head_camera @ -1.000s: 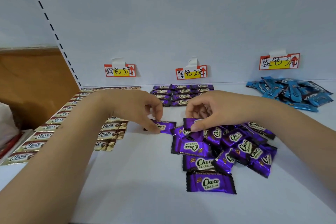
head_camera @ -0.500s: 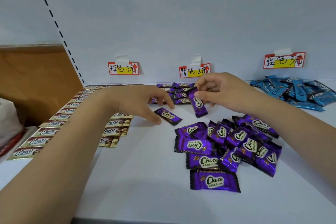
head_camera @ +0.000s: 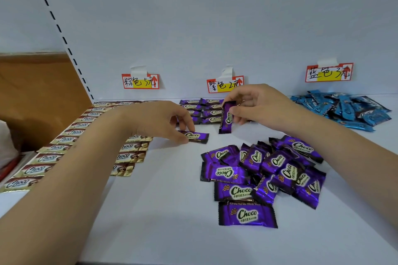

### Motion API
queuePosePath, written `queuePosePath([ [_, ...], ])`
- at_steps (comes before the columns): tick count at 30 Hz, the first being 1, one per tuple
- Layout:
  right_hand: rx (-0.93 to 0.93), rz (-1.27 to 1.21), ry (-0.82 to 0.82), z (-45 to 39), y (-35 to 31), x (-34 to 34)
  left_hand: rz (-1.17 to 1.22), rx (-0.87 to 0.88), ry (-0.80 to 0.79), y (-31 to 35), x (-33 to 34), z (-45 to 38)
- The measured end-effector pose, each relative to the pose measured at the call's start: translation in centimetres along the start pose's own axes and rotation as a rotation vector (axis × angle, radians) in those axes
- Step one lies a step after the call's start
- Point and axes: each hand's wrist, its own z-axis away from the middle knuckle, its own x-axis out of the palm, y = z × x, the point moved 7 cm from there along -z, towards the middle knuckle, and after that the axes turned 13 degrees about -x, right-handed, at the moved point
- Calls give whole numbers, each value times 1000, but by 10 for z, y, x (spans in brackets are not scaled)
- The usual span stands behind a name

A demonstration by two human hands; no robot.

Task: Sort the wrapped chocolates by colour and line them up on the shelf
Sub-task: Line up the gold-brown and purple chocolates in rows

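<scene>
My left hand [head_camera: 163, 121] pinches a purple Choco chocolate [head_camera: 197, 136] that lies flat on the white shelf [head_camera: 161, 211]. My right hand [head_camera: 252, 105] holds a second purple chocolate [head_camera: 226, 119] upright by its top end, just in front of the lined-up purple rows [head_camera: 202, 111] at the back. A loose heap of purple chocolates [head_camera: 262, 174] lies below my right forearm. Brown-and-gold chocolates [head_camera: 64, 142] lie in neat columns on the left. Blue chocolates [head_camera: 342, 108] are piled at the back right.
Three handwritten price labels are taped to the back wall: one on the left [head_camera: 140, 81], one in the middle [head_camera: 224, 84], one on the right [head_camera: 329, 72]. A slotted upright [head_camera: 62, 36] bounds the shelf's left side, with a brown board [head_camera: 36, 92] beyond it.
Each hand took a purple chocolate from the heap. The left slid its piece back and left along the shelf. The right lifted its piece toward the purple rows.
</scene>
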Motion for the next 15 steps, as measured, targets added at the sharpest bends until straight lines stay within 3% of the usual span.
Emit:
queuePosePath([
  [5, 17, -128, -47, 4, -5, 2, 26, 9, 4, -2, 0, 0],
  [9, 0, 69, -233, 7, -8, 10, 37, 20, 1, 0, 0, -1],
  [15, 10, 228, -316, 8, -6, 9, 7, 10, 22, 0, -1, -1],
])
